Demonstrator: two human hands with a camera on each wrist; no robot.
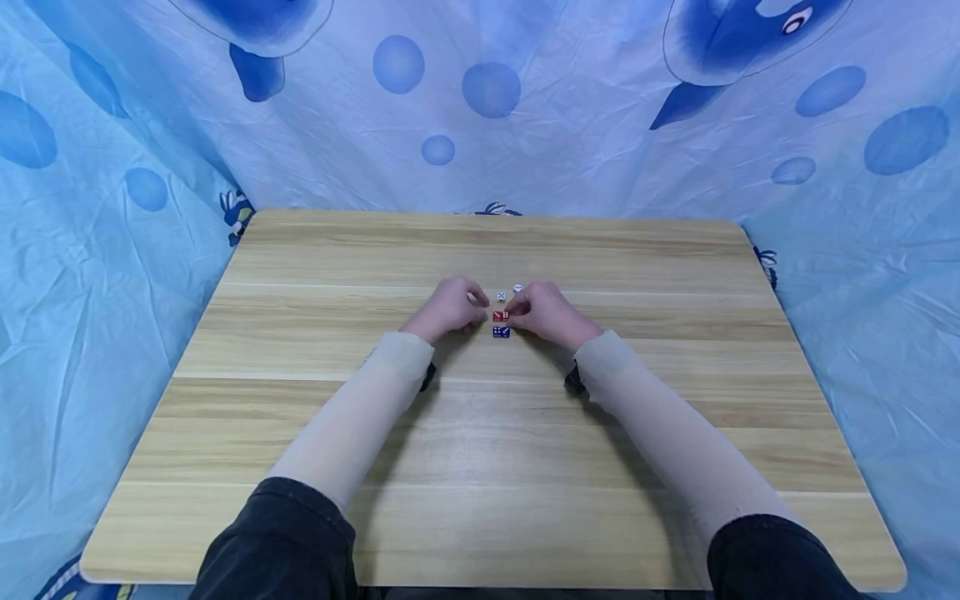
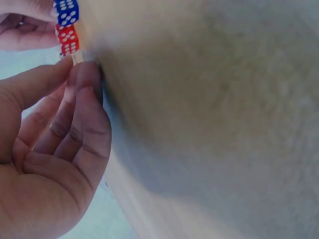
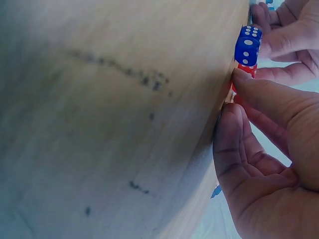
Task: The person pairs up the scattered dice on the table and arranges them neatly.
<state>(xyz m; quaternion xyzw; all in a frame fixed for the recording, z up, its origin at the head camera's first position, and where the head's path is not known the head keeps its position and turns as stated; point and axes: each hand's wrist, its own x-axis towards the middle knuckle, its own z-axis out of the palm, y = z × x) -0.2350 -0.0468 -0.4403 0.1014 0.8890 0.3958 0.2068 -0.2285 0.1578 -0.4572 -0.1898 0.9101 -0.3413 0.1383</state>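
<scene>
Two small blue dice (image 1: 501, 332) sit side by side on the wooden table, with two red dice (image 1: 500, 316) just behind them. A white die (image 1: 501, 297) is farther back, and a second white die (image 1: 517, 288) lies to its right, close to my right hand's knuckles. My right hand (image 1: 547, 315) pinches the right-hand red die; its thumb tip overlaps the red in the right wrist view. On the other side, my left hand (image 1: 453, 308) rests low with bent, relaxed fingers, its fingertips close to the left red die and nothing between them.
The light wooden table (image 1: 480, 467) has rounded corners and reaches back to a blue sheet (image 1: 585, 167) printed with bubbles and sea animals. This sheet also hangs along both sides. A black strap (image 1: 575, 382) shows under the right wrist.
</scene>
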